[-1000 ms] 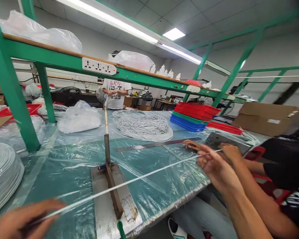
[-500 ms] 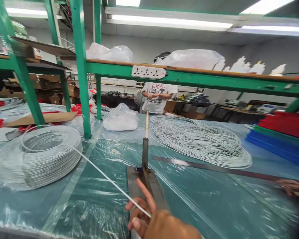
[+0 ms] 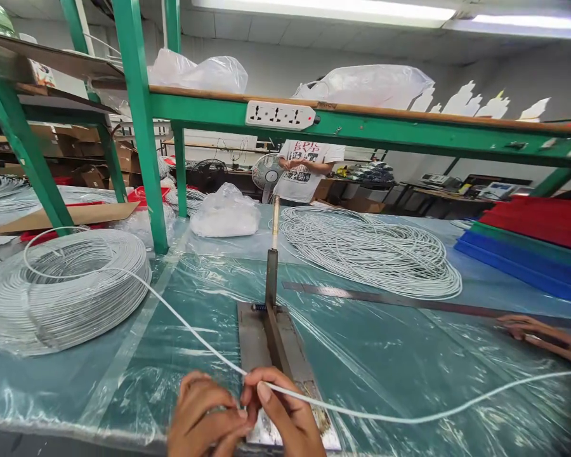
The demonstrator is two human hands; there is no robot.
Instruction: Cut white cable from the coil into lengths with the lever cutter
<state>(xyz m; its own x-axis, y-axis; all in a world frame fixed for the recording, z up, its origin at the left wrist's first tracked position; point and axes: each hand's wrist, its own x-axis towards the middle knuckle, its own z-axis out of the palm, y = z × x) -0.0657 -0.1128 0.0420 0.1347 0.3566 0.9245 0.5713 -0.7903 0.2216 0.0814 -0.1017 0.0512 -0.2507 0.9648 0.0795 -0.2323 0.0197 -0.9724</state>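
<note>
Compared with half a second earlier, when only one hand was seen pinching the white cable (image 3: 185, 327), both hands are now seen together at the near edge of the counter (image 3: 409, 355), and the cable is now trailed off to the right in a long loop. The left hand (image 3: 204, 416) is closed, its fingertips pinched on the cable; the right hand (image 3: 285, 416) is likewise closed, thumb and forefinger pinched on the same cable just beside the left. The cable is run from the large coil (image 3: 61, 285) at left, across the plastic-covered counter, to the hands in front of the lever cutter (image 3: 273, 317). A co-worker's hand (image 3: 542, 330) is rested at the far right beside the steel ruler (image 3: 385, 298).
</note>
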